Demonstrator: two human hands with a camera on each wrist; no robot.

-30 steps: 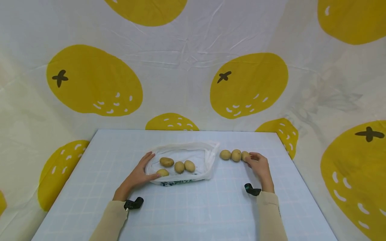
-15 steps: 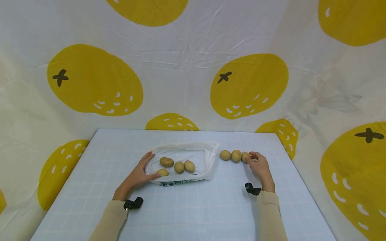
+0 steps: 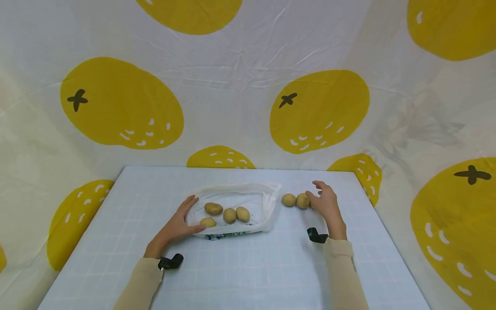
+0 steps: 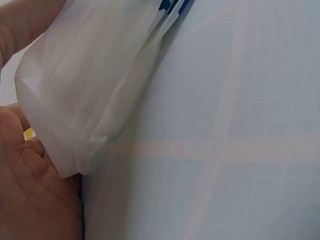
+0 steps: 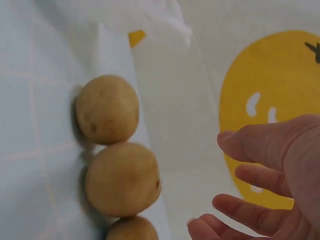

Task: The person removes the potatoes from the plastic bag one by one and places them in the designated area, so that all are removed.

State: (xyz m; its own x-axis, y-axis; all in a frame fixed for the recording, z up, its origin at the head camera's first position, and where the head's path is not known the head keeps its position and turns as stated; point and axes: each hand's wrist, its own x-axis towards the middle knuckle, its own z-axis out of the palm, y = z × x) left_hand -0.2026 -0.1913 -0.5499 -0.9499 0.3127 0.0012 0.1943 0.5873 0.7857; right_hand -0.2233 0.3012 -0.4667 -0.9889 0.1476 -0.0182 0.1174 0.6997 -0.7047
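Observation:
A white plastic bag (image 3: 271,206) with dark print on its front lies with its mouth spread, several potatoes (image 3: 243,214) inside. At its left end my left hand (image 3: 179,224) holds the rim, thumb over the front edge and fingers spread toward the back. Bag film covers part of those fingers in the left wrist view. To the right of the bag, three potatoes stand in a row, touching: a left one (image 5: 107,110), a middle one (image 5: 122,180) and a right one (image 5: 132,231). Above the row's right end hovers my right hand (image 3: 325,202), fingers apart and holding nothing.
The table (image 3: 248,275) wears a pale checked cloth. Behind it hangs a white curtain (image 3: 228,107) printed with yellow fruit. Each wrist carries a small black camera, such as the right one (image 3: 317,235).
My right hand has come off the right-hand potato, rising and shifting slightly left with its fingers spread. That potato is now mostly hidden behind it. The left hand and bag are unchanged.

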